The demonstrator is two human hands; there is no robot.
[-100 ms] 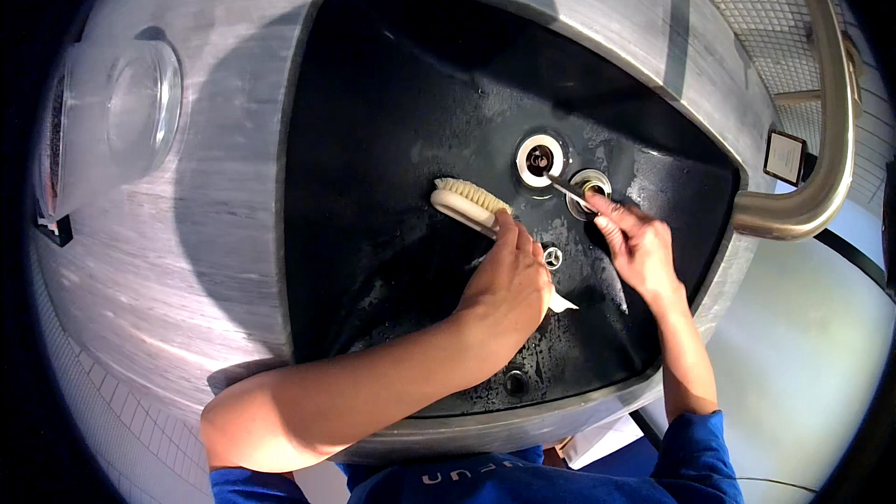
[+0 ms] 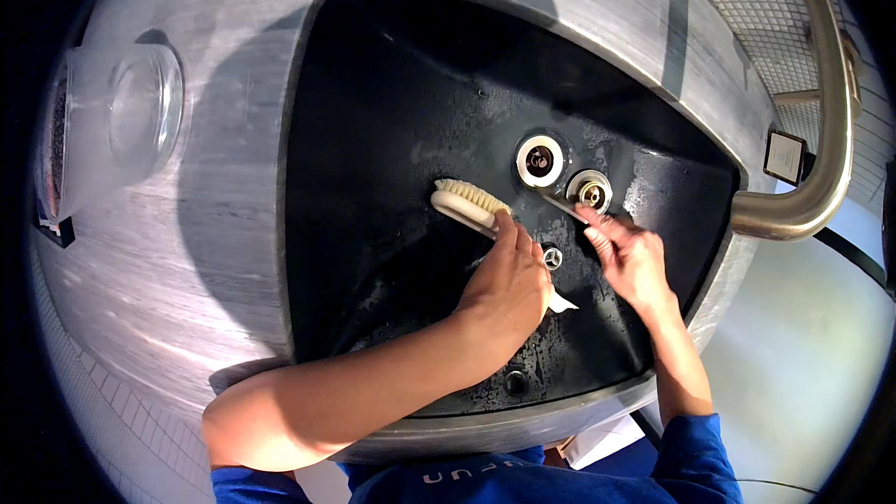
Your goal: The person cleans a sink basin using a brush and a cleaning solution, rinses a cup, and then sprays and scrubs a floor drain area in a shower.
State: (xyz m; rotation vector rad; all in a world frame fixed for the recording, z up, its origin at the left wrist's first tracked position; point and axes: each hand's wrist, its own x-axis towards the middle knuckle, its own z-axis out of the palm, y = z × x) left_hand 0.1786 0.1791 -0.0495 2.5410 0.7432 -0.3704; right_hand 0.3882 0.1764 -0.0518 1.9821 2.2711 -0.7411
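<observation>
Scrub brush (image 2: 467,209), cream-bristled, slants within the black basin (image 2: 373,131), its handle end under the curled fingers of the left hand (image 2: 511,275), that grip closed down on it. Right hand (image 2: 637,261) pinches a thin rod (image 2: 566,209), thumb and finger together, its far tip just beside the pale-rimmed drain (image 2: 540,161). Left of the brush, bare basin floor runs wide to the edge; the right wall stands nearer the right hand, and the left forearm crosses the near rim. Between the hands, a round metal fitting (image 2: 592,191) and a small spoked ring (image 2: 553,259) crowd the room. Beyond the right edge bends a thick metal pipe (image 2: 837,159); well apart on the left, a clear glass vessel (image 2: 145,103) stands on the grey table (image 2: 121,266).
</observation>
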